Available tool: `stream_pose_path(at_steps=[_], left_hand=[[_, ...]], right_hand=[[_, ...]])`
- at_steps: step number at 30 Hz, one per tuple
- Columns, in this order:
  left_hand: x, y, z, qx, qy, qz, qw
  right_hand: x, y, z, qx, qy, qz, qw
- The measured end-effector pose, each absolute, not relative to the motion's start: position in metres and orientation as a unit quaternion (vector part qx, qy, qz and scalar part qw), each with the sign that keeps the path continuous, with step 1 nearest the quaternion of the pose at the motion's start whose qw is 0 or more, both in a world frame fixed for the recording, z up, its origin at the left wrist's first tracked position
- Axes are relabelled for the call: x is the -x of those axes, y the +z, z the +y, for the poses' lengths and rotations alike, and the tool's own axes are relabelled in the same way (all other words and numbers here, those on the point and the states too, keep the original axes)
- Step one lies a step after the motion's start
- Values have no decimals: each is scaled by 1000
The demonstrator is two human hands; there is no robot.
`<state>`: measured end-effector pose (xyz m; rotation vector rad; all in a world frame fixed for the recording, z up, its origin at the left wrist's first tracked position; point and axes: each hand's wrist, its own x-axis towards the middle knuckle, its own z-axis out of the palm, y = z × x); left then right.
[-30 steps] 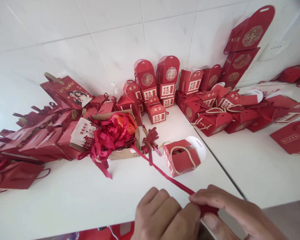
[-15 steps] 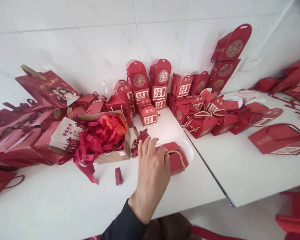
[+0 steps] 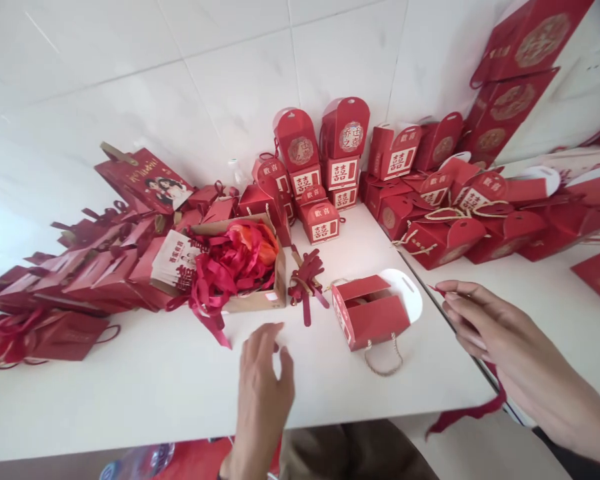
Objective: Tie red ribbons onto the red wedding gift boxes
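Note:
My left hand (image 3: 265, 373) hovers low over the white table with thumb and fingers apart; nothing shows in it. My right hand (image 3: 495, 347), at the right, pinches the tip of a red ribbon (image 3: 497, 398), whose tail hangs past the table edge. Between my hands stands a red gift box (image 3: 380, 320), its top partly open. A white-lined rounded flap (image 3: 403, 293) sticks up at its right, and a rope handle (image 3: 387, 369) droops onto the table. Short dark red straps (image 3: 307, 277) lie in a small heap left of the box.
A cardboard box (image 3: 253, 303) holds tangled red ribbon, with printed cards (image 3: 177, 260) at its left. Red gift boxes crowd the left side, stand stacked (image 3: 344, 170) by the wall and cluster at right (image 3: 443, 240). A seam (image 3: 430, 283) splits the tables. A plastic bottle (image 3: 140, 461) sits below the edge.
My left hand has let go of the box and moved left and down. My right hand has come into view with the ribbon. The box now shows its opening, and its rope hangs forward.

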<state>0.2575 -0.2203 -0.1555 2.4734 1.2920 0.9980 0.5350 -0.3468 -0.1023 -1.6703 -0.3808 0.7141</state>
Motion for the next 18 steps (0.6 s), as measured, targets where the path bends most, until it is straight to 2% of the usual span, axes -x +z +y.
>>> stream_pose_path(at_steps=[2, 6, 18], left_hand=[[-239, -175, -206, -832, 293, 467, 58], [-239, -190, -203, -849, 275, 445, 78], [-306, -162, -201, -851, 364, 359, 121]], right_hand=[[-535, -103, -343, 701, 342, -140, 610], [-531, -98, -338, 688, 363, -132, 615], [-534, -112, -352, 699, 363, -148, 598]])
